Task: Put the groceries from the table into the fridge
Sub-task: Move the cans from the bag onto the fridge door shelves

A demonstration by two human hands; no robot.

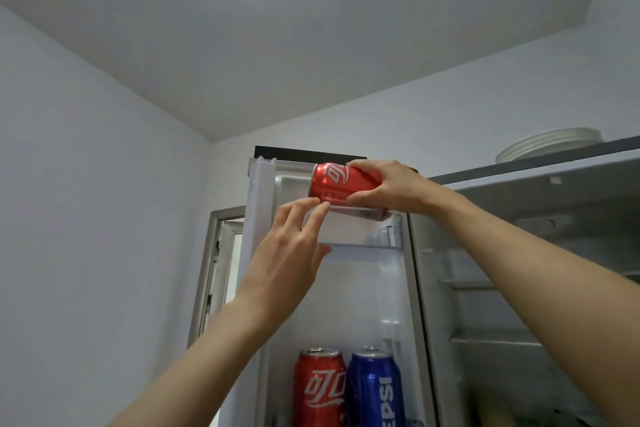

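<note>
My right hand [388, 189] grips a red cola can [341, 184], held on its side above the top bin [363, 229] of the open fridge door. My left hand [294, 250] is raised just under the can, fingers apart, fingertips touching the bin's clear front rim and the can's lower edge. Lower on the same door stand an upright red cola can [318, 388] and a blue Pepsi can [375, 388], side by side.
The fridge's inside [519, 288] with bare shelves opens to the right. White plates [550, 144] rest on top of the fridge. A doorway [221, 253] lies behind the door at left, beside a plain wall.
</note>
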